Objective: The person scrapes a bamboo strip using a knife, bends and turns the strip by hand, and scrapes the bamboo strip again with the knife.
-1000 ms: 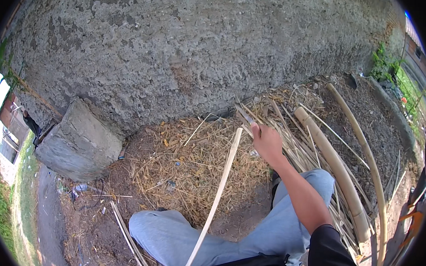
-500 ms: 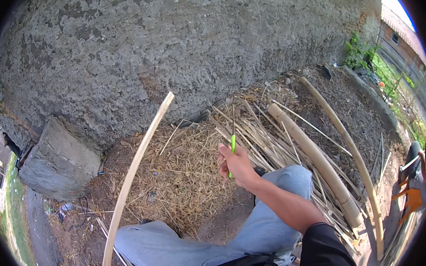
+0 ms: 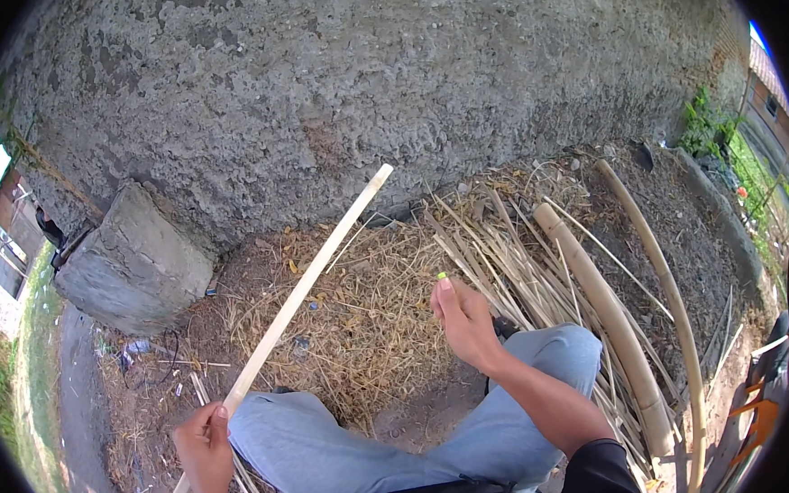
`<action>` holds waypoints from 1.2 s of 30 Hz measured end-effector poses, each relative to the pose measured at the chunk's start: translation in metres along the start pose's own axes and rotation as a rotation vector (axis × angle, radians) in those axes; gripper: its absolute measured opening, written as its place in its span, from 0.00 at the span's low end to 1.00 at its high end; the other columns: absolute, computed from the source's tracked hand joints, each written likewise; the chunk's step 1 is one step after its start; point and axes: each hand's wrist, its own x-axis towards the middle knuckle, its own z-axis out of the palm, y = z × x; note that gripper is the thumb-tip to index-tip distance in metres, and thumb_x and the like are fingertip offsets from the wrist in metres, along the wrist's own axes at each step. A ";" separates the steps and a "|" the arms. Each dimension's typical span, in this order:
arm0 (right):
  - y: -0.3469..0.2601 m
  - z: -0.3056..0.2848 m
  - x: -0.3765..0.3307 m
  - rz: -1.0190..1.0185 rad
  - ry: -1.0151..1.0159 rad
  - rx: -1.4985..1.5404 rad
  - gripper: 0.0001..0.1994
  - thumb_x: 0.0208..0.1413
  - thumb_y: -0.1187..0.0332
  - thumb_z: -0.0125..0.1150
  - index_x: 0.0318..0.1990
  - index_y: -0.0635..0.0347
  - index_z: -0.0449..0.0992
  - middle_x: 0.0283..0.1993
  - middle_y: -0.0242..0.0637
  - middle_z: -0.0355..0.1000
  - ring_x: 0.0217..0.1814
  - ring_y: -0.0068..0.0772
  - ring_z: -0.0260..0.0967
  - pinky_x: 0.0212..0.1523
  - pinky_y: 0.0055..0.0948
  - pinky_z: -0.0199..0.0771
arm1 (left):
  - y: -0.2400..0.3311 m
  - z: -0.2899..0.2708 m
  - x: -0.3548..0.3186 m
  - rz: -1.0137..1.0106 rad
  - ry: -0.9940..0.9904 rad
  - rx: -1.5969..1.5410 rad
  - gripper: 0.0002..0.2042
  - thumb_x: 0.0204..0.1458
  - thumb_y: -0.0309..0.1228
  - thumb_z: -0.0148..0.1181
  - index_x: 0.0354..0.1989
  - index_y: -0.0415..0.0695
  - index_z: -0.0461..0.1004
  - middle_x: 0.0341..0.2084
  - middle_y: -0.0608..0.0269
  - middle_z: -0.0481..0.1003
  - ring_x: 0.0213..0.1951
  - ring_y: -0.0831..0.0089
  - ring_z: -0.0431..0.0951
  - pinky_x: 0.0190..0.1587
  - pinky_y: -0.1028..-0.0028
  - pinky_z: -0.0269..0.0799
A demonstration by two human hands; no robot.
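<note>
My left hand [image 3: 201,452] is closed around the lower part of a long, pale bamboo strip [image 3: 306,282], beside my left knee. The strip slants up and to the right, its far end before the wall. Over the gap between my knees, my right hand [image 3: 467,323] is closed on a knife with a green handle [image 3: 442,276]. Only a bit of green shows above the thumb; its blade cannot be made out. The knife and the strip are apart.
Many split bamboo strips [image 3: 524,263] lie right of my right hand, with a thick bamboo length [image 3: 603,313] and a curved pole [image 3: 668,272] beyond. A rough grey wall [image 3: 332,80] rises ahead. At left sits a concrete block [image 3: 140,263]. Shavings [image 3: 353,325] cover the ground.
My left hand has come into view on the strip, which leans further right. The green knife, upright and mostly visible before, has turned so that little of it shows. The whole view has shifted somewhat.
</note>
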 end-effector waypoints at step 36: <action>0.000 0.068 -0.023 -0.575 -0.080 -0.578 0.12 0.55 0.56 0.63 0.33 0.55 0.80 0.17 0.32 0.71 0.11 0.33 0.67 0.09 0.34 0.60 | -0.006 0.108 -0.040 -0.614 -0.530 -1.129 0.16 0.63 0.35 0.52 0.38 0.30 0.72 0.15 0.69 0.61 0.13 0.86 0.53 0.14 0.82 0.42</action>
